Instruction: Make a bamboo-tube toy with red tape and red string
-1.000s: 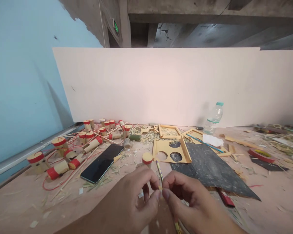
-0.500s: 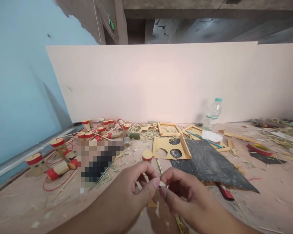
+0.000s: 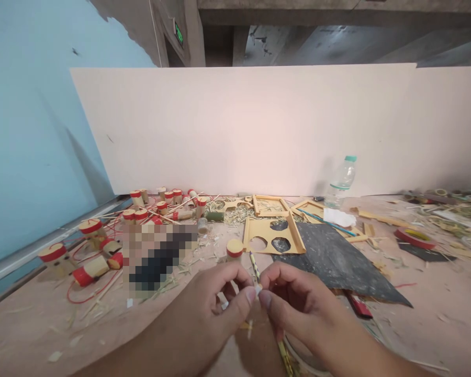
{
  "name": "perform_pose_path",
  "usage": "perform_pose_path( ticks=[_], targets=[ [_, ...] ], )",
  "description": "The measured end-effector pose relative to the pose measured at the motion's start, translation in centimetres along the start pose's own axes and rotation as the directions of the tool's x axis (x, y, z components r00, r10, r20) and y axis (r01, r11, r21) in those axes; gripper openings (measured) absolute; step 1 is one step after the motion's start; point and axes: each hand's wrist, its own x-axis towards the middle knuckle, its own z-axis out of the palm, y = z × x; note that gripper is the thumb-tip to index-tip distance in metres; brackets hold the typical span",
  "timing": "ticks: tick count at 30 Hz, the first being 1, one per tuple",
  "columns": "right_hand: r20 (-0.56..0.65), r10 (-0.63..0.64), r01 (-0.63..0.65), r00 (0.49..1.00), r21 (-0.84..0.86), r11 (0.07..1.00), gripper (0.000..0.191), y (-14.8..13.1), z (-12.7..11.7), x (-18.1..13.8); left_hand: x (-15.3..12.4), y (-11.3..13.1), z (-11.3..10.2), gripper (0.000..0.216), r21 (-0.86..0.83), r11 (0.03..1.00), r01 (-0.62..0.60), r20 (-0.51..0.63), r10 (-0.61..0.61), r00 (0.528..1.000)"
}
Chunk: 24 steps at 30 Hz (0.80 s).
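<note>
Between the fingertips of both hands is a small whitish scrap (image 3: 258,289), mostly covered by the fingers. My left hand (image 3: 225,301) pinches it from one side with thumb and forefinger. My right hand (image 3: 302,306) closes thumb and forefinger on its other side. Just beyond the fingers, a patterned pencil (image 3: 255,266) points away from me. Behind my left hand stands a short bamboo cylinder (image 3: 234,249) with a pale top and a red band. A thin yellow item (image 3: 284,358) lies under my right hand, partly hidden.
Several red-banded bamboo cylinders (image 3: 91,230) with red cords crowd the left, beside a pixelated patch. Ahead lie a yellow card frame with round holes (image 3: 267,238), a black sheet (image 3: 337,262) and wood shavings. A plastic bottle (image 3: 340,183) and red tape roll (image 3: 415,238) are to the right.
The whitish scrap has turned slightly between the fingertips, and less of it shows. Both hands stay nearly in place; the whole view has shifted a little.
</note>
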Motion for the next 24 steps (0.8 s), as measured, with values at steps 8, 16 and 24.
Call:
perform_pose_path(
  ticks=[8,16,24],
  targets=[
    [0.061,0.015,-0.021,0.998,0.096,0.995,0.045,-0.8,-0.2,-0.2,0.0,0.7,-0.4,0.023,-0.075,0.997,0.019,0.035,-0.016,0.999],
    [0.102,0.037,-0.049,0.994,0.111,0.993,0.042,-1.0,-0.4,-0.2,-0.2,1.0,-0.6,0.022,-0.109,0.994,0.018,0.08,-0.01,0.997],
    [0.124,0.033,-0.048,0.992,0.12,0.992,0.053,-1.5,-0.5,-0.3,-0.3,1.4,-0.8,0.023,-0.153,0.988,0.014,0.1,0.002,0.995]
  ],
)
